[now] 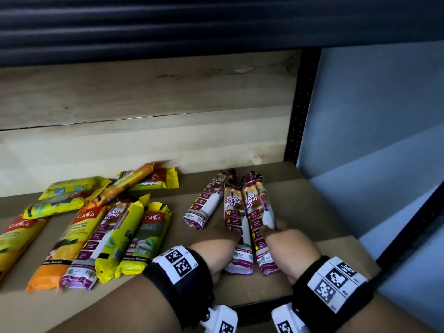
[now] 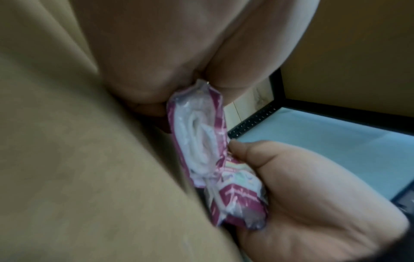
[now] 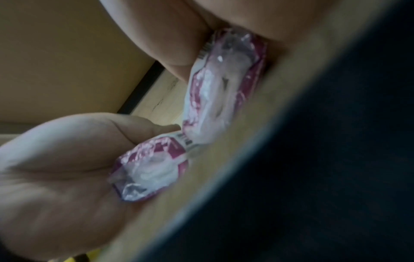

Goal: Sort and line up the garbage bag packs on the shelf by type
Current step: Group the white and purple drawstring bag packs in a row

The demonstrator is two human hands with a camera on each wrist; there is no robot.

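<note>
Two purple-and-white drawstring bag packs lie side by side on the brown shelf board (image 1: 312,212), near its right end. My left hand (image 1: 225,241) grips the middle pack (image 1: 234,207) from its left side. My right hand (image 1: 276,234) holds the right pack (image 1: 257,200), thumb on top and fingers on its far side. In the wrist views the near ends of both packs (image 2: 199,138) (image 3: 219,92) show between the two hands. A third purple pack (image 1: 206,203) lies tilted just to the left, untouched.
A mixed pile of yellow and orange packs (image 1: 134,227) covers the shelf's left half, with another purple pack (image 1: 101,234) among them. A black upright post (image 1: 300,116) and a blue wall (image 1: 372,116) bound the right side. A wooden panel (image 1: 144,140) closes the back.
</note>
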